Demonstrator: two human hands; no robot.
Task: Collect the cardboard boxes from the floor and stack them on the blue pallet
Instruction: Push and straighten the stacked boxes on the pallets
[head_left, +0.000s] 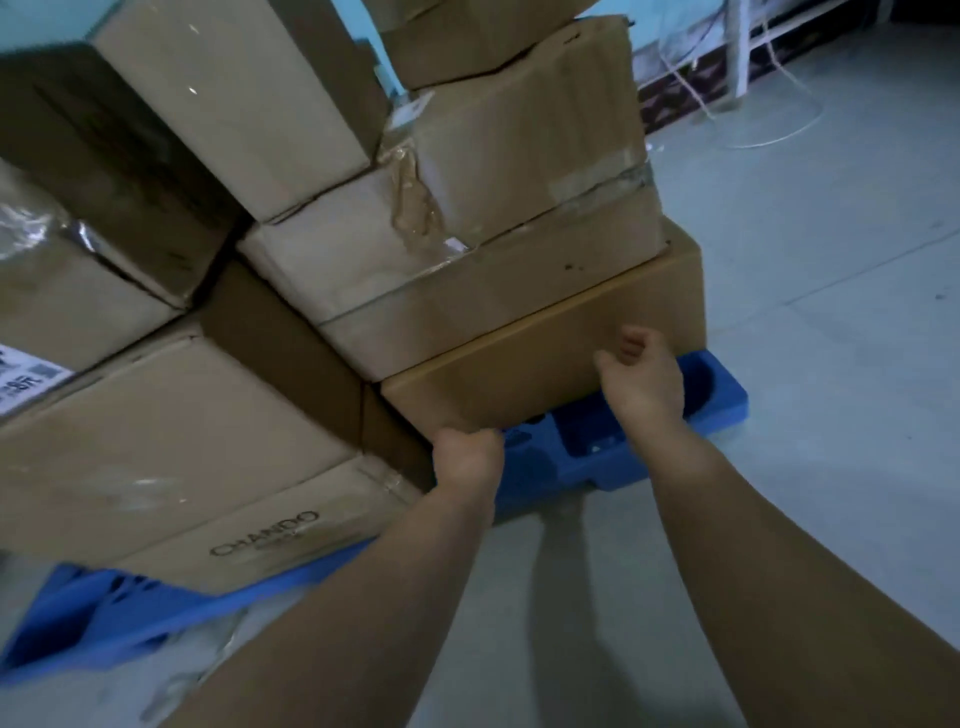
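Stack check: 2 hands at lowest carton, pallet corner
L hand (467, 457) curls round lower near corner of flat box (545, 353), smooth plain brown cardboard, wide and shallow, lying on the moulded-plastic blue pallet (582, 452) at its corner; R hand (644, 382) at box's front face w/ fingers curled, grip cannot be told. On top sits taped box (519, 171), creased, dented, wrinkled clear tape on seams. To the left, CHANDO box (171, 447) w/ printed lettering, glossy tape. Floor (831, 312) pale grey, smooth; white cords (727, 119) loose at rear
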